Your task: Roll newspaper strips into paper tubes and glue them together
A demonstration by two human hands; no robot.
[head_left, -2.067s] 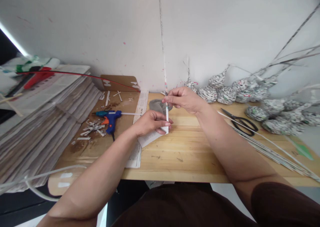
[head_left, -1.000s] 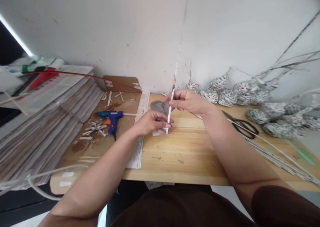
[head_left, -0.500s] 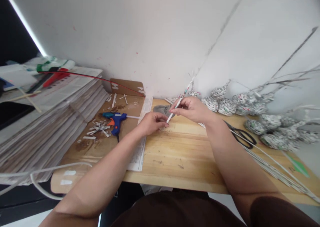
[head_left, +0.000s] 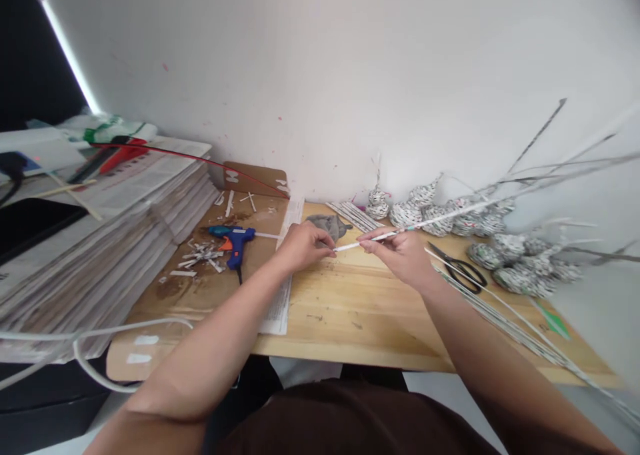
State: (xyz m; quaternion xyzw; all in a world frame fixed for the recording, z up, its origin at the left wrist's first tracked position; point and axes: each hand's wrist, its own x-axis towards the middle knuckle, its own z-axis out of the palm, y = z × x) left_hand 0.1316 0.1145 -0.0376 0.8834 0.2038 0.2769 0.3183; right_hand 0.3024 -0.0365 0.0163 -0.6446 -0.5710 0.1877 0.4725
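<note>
A long, thin rolled-paper stick [head_left: 453, 213] runs between my hands and stretches far to the upper right. Its near end is pinched in the fingertips of my left hand [head_left: 306, 247]. My right hand [head_left: 400, 251] grips the same stick a little farther along, thumb and fingers closed round it. Behind the hands lies a grey gourd-shaped piece [head_left: 327, 225] on the wooden table [head_left: 350, 321]. Beside it rest several short paper sticks [head_left: 356, 216], partly hidden by my right hand.
Woven paper gourds [head_left: 437, 220] line the wall. Black scissors [head_left: 463, 271] and long paper sticks [head_left: 510, 325] lie at the right. To the left are a blue glue gun [head_left: 240, 241], paper scraps [head_left: 203, 256] on cardboard [head_left: 200, 301], and a tall newspaper stack [head_left: 130, 235].
The stick has swung down from a steep slant to a shallow one, pointing farther right. My right hand has moved right and lower with it; the left keeps its pinch.
</note>
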